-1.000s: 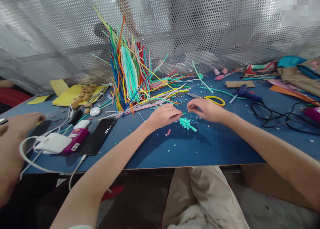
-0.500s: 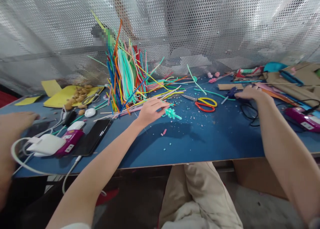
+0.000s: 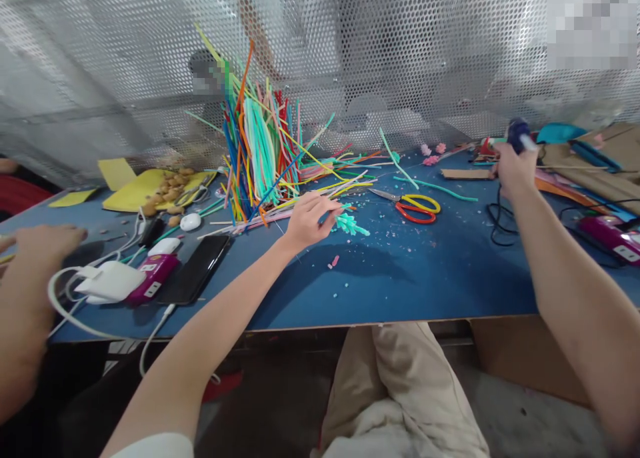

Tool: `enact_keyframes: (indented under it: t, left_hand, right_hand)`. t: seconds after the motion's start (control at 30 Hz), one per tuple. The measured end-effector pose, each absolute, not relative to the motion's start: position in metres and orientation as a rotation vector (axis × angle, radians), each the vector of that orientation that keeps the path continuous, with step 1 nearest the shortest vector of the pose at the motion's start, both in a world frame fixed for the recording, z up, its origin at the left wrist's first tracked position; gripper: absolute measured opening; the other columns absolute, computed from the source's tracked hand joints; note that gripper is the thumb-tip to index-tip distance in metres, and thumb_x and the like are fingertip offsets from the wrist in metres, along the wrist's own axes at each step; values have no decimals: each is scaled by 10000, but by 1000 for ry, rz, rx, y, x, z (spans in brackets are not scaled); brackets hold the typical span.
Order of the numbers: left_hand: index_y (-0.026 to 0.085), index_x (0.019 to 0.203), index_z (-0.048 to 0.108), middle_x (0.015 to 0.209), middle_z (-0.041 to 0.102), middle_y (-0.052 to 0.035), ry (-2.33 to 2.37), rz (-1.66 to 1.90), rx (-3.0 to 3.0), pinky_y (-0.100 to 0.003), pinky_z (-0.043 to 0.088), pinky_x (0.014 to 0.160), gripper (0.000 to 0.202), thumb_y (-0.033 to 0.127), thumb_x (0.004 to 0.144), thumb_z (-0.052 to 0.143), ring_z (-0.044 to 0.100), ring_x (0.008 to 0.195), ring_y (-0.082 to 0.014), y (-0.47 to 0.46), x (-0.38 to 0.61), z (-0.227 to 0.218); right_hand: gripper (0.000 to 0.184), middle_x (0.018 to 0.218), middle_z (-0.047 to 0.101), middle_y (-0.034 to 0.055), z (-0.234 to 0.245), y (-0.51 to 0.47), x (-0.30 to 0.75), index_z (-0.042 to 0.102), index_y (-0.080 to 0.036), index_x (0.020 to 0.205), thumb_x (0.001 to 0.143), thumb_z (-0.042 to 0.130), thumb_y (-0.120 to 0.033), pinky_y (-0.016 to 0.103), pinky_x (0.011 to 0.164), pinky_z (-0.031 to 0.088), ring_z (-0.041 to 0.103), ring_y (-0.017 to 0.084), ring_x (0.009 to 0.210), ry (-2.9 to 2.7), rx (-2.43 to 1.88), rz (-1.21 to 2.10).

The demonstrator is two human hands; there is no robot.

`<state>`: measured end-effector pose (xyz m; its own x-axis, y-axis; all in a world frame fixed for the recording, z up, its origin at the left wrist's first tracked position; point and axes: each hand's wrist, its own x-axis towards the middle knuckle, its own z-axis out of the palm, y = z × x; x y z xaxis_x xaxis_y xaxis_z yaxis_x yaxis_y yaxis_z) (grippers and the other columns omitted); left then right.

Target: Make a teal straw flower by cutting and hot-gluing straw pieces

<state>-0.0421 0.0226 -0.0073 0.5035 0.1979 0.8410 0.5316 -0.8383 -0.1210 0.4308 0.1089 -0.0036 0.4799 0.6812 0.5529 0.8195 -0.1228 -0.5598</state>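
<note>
My left hand (image 3: 311, 219) pinches a mint-green fuzzy sprig (image 3: 353, 225), shaped from pipe cleaner, above the middle of the table. The sprig points right, away from my fingertips. On the right, my right hand (image 3: 516, 168) is wrapped round a dark blue glue gun (image 3: 517, 131), raised off the table; a pale stick shows at its back, and its nozzle is hard to make out. A black cord (image 3: 501, 225) lies below that hand. Scissors (image 3: 419, 208) with one yellow and one red handle lie partly open between my hands.
A tall bunch of coloured pipe cleaners (image 3: 263, 151) stands behind my left hand. On the left are a black phone (image 3: 200, 268), white chargers (image 3: 113, 281) and another person's hand (image 3: 47, 245). A cardboard strip (image 3: 465, 174) and pink fuzzy pieces (image 3: 431, 158) lie at the back right. Perforated metal rises behind.
My right hand has lifted the glue gun off the table and turned it upward. My left hand still holds the sprig in nearly the same place. The view has shifted slightly.
</note>
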Motion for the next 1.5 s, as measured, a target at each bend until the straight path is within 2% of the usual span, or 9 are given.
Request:
enact_keyframes:
  t: [0.07, 0.1, 0.23, 0.3, 0.4, 0.6, 0.8, 1.1, 1.5]
  left_hand:
    - [203, 926, 632, 815, 734, -30, -601, -1312, -2342, -321, 470, 719, 95, 273, 971, 586, 616, 725, -159, 21, -41, -8]
    - [201, 929, 624, 826, 734, -35, -606, -1332, -2325, -321, 469, 719, 95, 270, 976, 579, 617, 735, -161, 21, -41, -8]
    - [196, 940, 611, 859, 729, -50, -620, -1375, -2337, -333, 466, 741, 122, 281, 998, 545, 628, 766, -168, 20, -40, -11]
    - [196, 942, 607, 854, 726, -50, -624, -1390, -2341, -334, 467, 748, 130, 294, 1001, 546, 631, 768, -168, 20, -41, -12]
    - [197, 934, 598, 828, 718, -41, -635, -1393, -2315, -323, 471, 731, 133, 306, 996, 554, 633, 757, -163, 21, -42, -13]
    - [203, 925, 562, 799, 699, -26, -566, -1397, -2307, -303, 473, 690, 73, 255, 977, 561, 620, 716, -150, 18, -38, -11]
    - [210, 931, 565, 781, 694, -16, -533, -1385, -2335, -302, 474, 697, 45, 239, 965, 571, 605, 695, -148, 15, -36, -10]
    - [203, 921, 587, 740, 666, 0, -523, -1344, -2350, -270, 474, 637, 55, 238, 963, 592, 588, 668, -129, 16, -36, -11]
    - [197, 936, 608, 771, 706, -6, -506, -1351, -2357, -270, 476, 637, 55, 244, 963, 604, 639, 704, -131, 14, -35, -8]
  right_hand:
    - [582, 1055, 688, 273, -2, 106, 407, 586, -18, 1221, 1067, 253, -470, 338, 536, 366, 476, 65, 495, -1273, -1601, 75]
    - [613, 1080, 681, 266, -2, 102, 392, 600, -48, 1193, 1058, 251, -533, 335, 521, 363, 455, 55, 478, -1282, -1414, 249]
    - [628, 861, 689, 123, -8, 68, 327, 649, -154, 941, 960, 387, -724, 310, 470, 359, 478, 81, 454, -1573, -991, 710]
    - [547, 786, 679, 51, -11, 47, 298, 632, -199, 986, 932, 472, -719, 298, 462, 385, 474, 87, 428, -1742, -836, 884]
    - [500, 688, 647, 20, -15, 20, 267, 616, -205, 938, 961, 456, -678, 291, 440, 400, 476, 96, 407, -1818, -650, 1017]
    - [492, 834, 701, 72, -19, 6, 252, 648, -199, 876, 962, 480, -653, 309, 479, 476, 569, 125, 499, -1825, -565, 1054]
    - [491, 723, 681, 59, -20, 8, 256, 674, -189, 811, 977, 489, -613, 306, 527, 469, 558, 130, 538, -1839, -614, 961]
    - [501, 684, 666, 61, -24, 13, 261, 688, -178, 747, 997, 484, -560, 313, 538, 464, 573, 143, 565, -1914, -608, 893]
    - [533, 622, 645, 47, -19, 9, 258, 652, -194, 690, 997, 463, -587, 317, 552, 469, 575, 148, 571, -1920, -659, 845]
